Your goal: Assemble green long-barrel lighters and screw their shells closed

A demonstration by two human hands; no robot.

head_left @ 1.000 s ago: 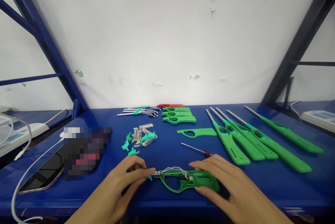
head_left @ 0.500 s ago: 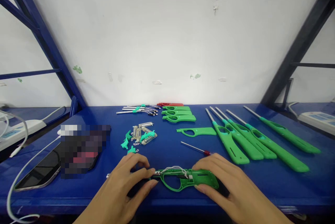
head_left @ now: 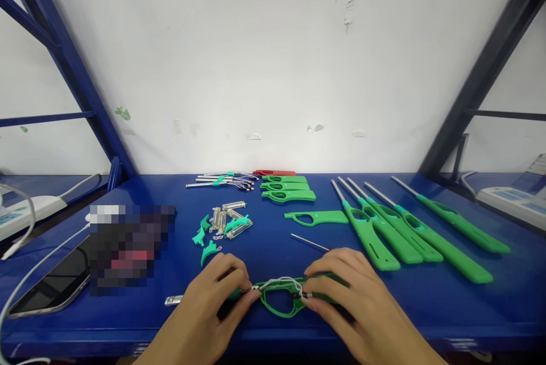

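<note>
An opened green lighter shell (head_left: 279, 311) with a trigger loop lies near the table's front edge. My left hand (head_left: 213, 302) is closed in a pinch round the base of a metal lighter nozzle (head_left: 174, 300), at the shell's narrow end. White wires (head_left: 281, 280) arch from there over the loop. With thumb and fingertips, my right hand (head_left: 345, 291) pinches a small dark igniter (head_left: 297, 295) at the wires' other end. That hand covers most of the shell's handle. Just beyond it lies a screwdriver (head_left: 310, 241), its handle hidden.
Assembled green lighters (head_left: 396, 228) lie at the right. Behind are green half shells (head_left: 290, 196), a red shell (head_left: 275, 173) and wired nozzles (head_left: 213, 181). Clear fuel tanks (head_left: 234, 204) and teal triggers (head_left: 209, 251) are scattered centre-left. A phone (head_left: 55, 282) and cable lie left.
My right hand has moved left from the shell's handle to the wire ends and now pinches the igniter. The left hand keeps its pinch at the nozzle. The view has shifted slightly.
</note>
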